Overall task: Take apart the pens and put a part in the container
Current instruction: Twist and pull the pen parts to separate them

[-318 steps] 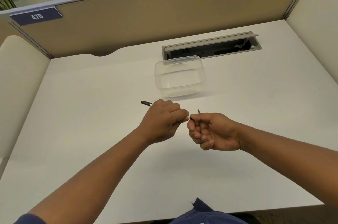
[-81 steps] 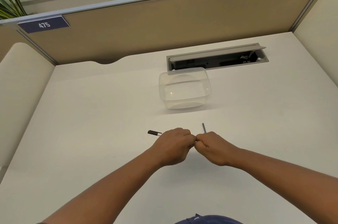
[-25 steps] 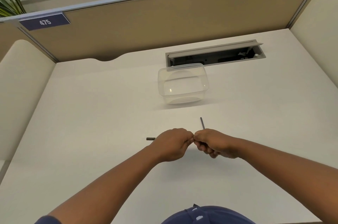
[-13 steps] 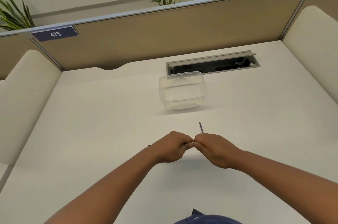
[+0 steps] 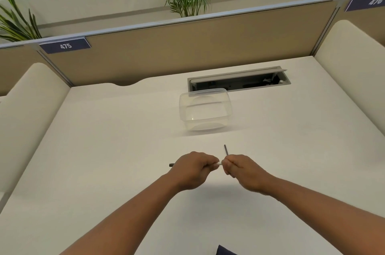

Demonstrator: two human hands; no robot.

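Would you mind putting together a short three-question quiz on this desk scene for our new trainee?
1. True or false: the clear container already holds a pen part.
2. Which hand grips the pen on the side where a dark end sticks out toward the desk's left edge: the left hand or the right hand?
3. What is the number on the sign on the partition, at the left?

Key
1. False: nothing shows inside it.
2. The left hand; the right hand also holds a thin dark rod pointing up.
3. 475.
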